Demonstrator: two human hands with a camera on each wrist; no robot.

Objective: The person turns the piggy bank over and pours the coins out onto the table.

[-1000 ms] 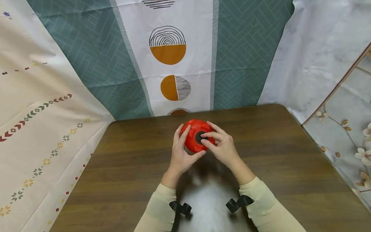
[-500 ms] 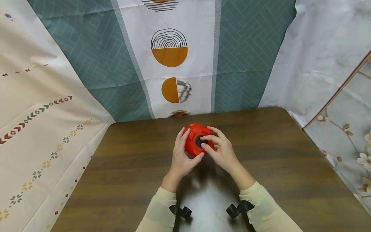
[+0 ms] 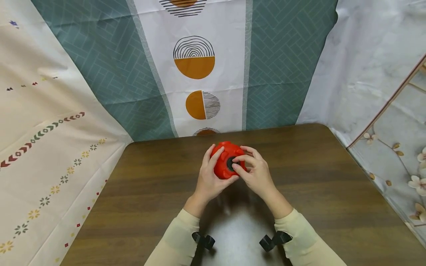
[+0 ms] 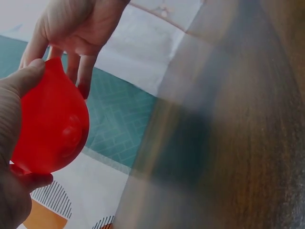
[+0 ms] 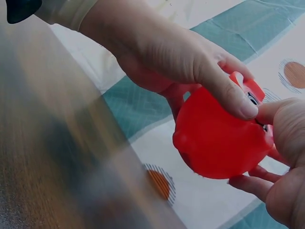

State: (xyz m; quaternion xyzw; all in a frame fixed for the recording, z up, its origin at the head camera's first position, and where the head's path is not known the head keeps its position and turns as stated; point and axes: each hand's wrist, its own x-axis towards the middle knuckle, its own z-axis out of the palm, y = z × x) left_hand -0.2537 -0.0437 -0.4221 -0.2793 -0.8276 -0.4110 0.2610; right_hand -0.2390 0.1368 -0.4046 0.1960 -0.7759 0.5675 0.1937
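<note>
A round, glossy red piggy bank (image 3: 229,148) is held up above the table in both hands, with a dark round stopper (image 3: 230,163) turned toward me. My left hand (image 3: 210,181) grips its left side, fingers over the top and thumb underneath. At the stopper, the thumb and index finger of my right hand (image 3: 260,176) pinch together, partly covering it; the other fingers spread along the right side. Smooth red body (image 4: 57,119) shows in the left wrist view. An ear flap (image 5: 248,87) and small printed eyes appear in the right wrist view.
The brown wooden table (image 3: 149,192) reaches back to a green and white patterned cloth (image 3: 283,66). Cream cloth (image 3: 60,155) hangs at the left, a floral one (image 3: 392,155) at the right. A black camera mount sits on each sleeve.
The whole view tips slightly, so bank and background sit a little lower. My left fingers shift slightly right on the bank. The right thumb and index finger stay at the stopper.
</note>
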